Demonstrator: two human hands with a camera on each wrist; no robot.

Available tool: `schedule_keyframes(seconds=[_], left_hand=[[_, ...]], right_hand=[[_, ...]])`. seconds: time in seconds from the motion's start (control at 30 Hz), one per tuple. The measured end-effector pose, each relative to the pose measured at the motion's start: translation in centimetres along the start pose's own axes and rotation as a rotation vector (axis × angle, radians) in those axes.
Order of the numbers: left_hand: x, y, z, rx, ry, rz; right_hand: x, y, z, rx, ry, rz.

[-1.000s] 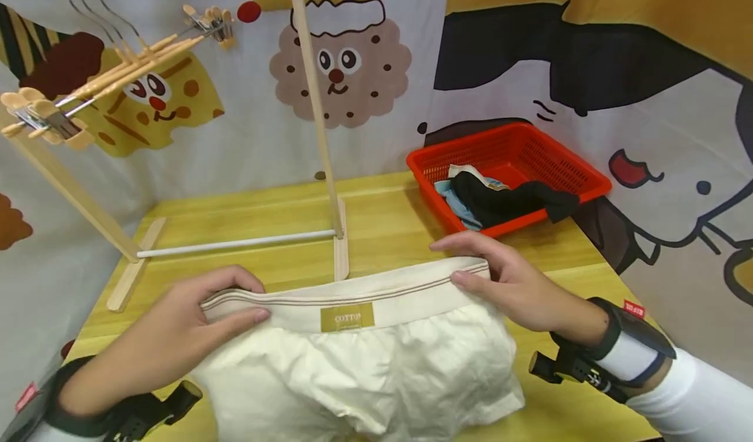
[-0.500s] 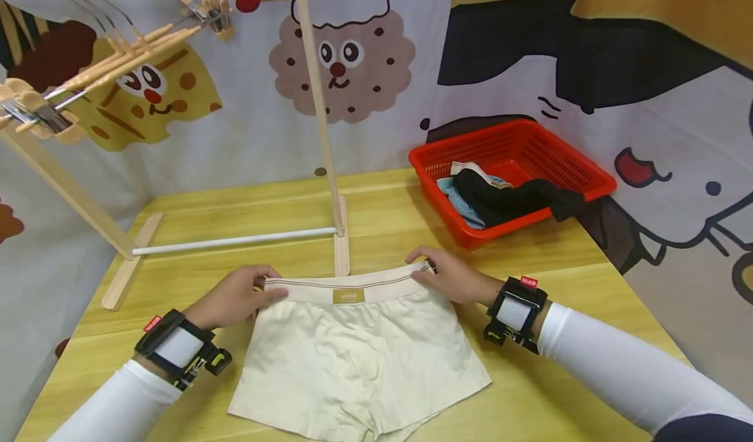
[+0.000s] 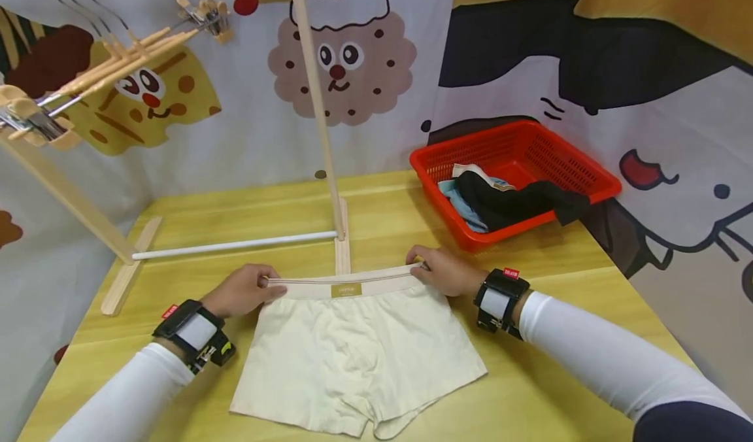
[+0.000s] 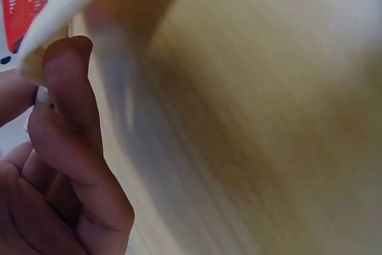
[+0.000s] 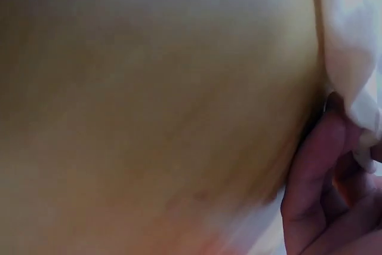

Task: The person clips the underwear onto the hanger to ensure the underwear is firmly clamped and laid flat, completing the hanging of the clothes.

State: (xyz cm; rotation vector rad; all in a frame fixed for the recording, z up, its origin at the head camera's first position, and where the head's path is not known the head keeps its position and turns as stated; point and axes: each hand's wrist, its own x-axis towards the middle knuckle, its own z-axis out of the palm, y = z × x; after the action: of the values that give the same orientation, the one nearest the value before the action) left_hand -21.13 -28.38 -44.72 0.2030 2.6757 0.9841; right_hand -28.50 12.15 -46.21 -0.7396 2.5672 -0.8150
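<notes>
A pair of cream boxer briefs [image 3: 359,354] is spread flat on the yellow wooden table [image 3: 553,376], waistband toward the far side and leg openings toward the near edge, just in front of the foot of the wooden clothes rack [image 3: 341,246]. The waistband [image 3: 347,282] is held at both ends: its left corner is pinched by the left hand [image 3: 242,290], its right corner by the right hand [image 3: 444,272]. For the laying-out to be done well, the band would best be kept taut and level between the two hands, pulled evenly so that the gold label stays centred, and the fabric below drawn smooth rather than bunched; some wrinkles can be made out around the crotch and the near hem. In the left wrist view, curled fingers [image 4: 71,141] are seen closed on a fold of pale cloth, so a tight pinch is shown there, not a spread hand. In the right wrist view the picture is blurred, but fingers [image 5: 316,171] are seen bent against the white fabric, which is gripped at its edge. A red plastic basket [image 3: 594,177] holding dark and light blue garments stands well apart at the far right, and wooden hangers [image 3: 117,63] are hung on the rack at the far left.
</notes>
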Motion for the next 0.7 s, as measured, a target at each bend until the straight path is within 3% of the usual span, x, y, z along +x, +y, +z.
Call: schedule_keyframes(seconds=[0.23,0.47,0.6,0.7], left_hand=[[-0.2,-0.7,0.7,0.011,-0.023,-0.014],[-0.5,-0.4,0.4,0.010,-0.023,-0.138],[-0.6,-0.3,0.0,-0.012,-0.045,-0.195],[-0.4,-0.3,-0.4,-0.018,-0.049,-0.202]], right_hand=[[0.3,-0.4,0.3,-0.007,-0.068,0.072],[-0.2,0.3,0.2,0.011,-0.061,0.145],[-0.6,1.0,-0.2,0.110,-0.036,0.110],[-0.9,1.3,-0.6,0.282,-0.072,0.106]])
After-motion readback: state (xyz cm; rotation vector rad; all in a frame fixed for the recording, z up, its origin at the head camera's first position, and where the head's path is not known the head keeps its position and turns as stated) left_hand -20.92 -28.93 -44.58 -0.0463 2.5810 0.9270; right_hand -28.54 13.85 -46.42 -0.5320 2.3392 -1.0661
